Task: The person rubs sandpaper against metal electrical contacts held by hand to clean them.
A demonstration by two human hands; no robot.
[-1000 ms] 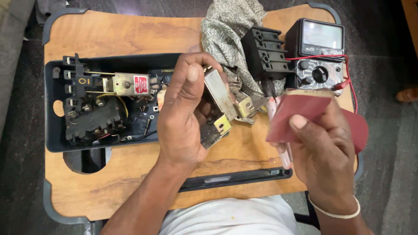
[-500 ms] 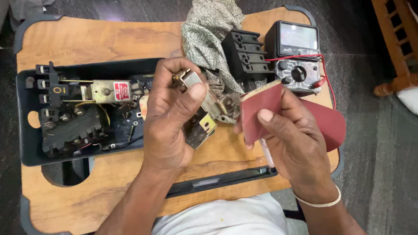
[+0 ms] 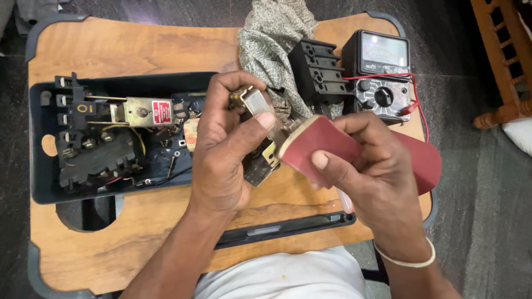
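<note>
So the person has both hands up over the wooden tabletop (image 3: 111, 50), right in the middle of the shot. The left hand (image 3: 224, 149) is closed around a small metal contact assembly (image 3: 260, 130), thumb pressed across its top plate, fingers curled behind it. The part sticks out toward the right hand, with its brass-coloured bits and a grey metal tab poking out below the thumb.

The right hand (image 3: 377, 171) is pinching a folded piece of red sandpaper (image 3: 321, 147), thumb on the front face, fingers wrapped behind. The rolled edge of the sandpaper sits right up against the metal assembly, touching it or as good as; can't quite tell which. The rest of the sheet trails off behind the right hand. There's a pale bangle (image 3: 404, 260) on that wrist.

Taking the metal assembly as the reference: just left of it, partly under the left hand, is a dark open switch housing (image 3: 50, 160) with terminals, wires and a coil with a red label inside. Above it is a speckled grey cloth (image 3: 274, 39). Up and to the right is a black terminal block (image 3: 316, 72), and beyond that an analogue multimeter (image 3: 382, 75) with red leads. Below it, near the tabletop's front edge, lies a long dark strip (image 3: 288, 224).
</note>
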